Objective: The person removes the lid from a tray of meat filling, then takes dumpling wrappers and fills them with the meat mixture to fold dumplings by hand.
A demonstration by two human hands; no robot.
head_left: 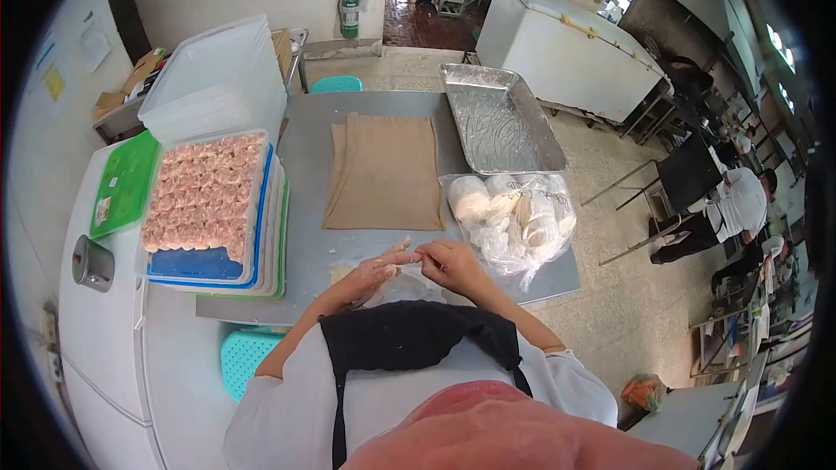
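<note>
My left hand is stretched out over the table's near edge, pale residue on its fingers. Close against its fingertips, my right hand is closed in a pinch; what it pinches is too small to make out. Below both hands lies something clear like plastic film, partly hidden by my apron. A folded brown cloth lies flat just beyond the hands. To the right, a clear plastic bag holds several pale round pieces. On the left, a tray of shaped raw meat portions tops a stack.
An oily metal tray overhangs the steel table's far right corner. Stacked clear bins, a green lid and a metal cup stand left. A turquoise stool is beside me. Other people work farther off.
</note>
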